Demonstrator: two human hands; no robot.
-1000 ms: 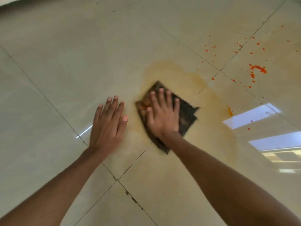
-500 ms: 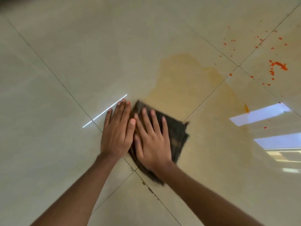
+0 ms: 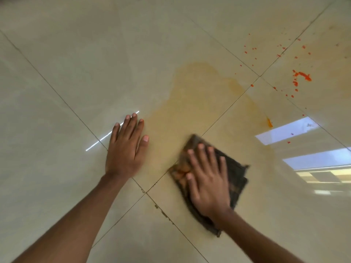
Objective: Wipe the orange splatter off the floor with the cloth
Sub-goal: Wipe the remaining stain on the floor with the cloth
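Head view: cloth is dark brown, folded roughly square, flat on the floor, motion-blurred. Its near-left corner is stained orange. It sits over a grout line just right of the four-tile junction.

Right hand lies palm-down on top of the cloth, fingers spread wide and flat, pressing, not curled round any edge. Left hand is flat on bare tile, apart from the cloth, fingers together and extended, holding nothing.

Orange splatter: bright drops and one larger blob at upper right, well apart from the cloth, scattered across two or three tiles. One orange dab sits at the right rim of the smear. Pale yellow-orange smear spreads from just beyond the cloth up toward the splatter, crossing grout lines.

No containers in view.

Open tile all round: left and top of frame are bare. Window reflections glare on the floor right of the cloth. Grout near the junction is chipped.
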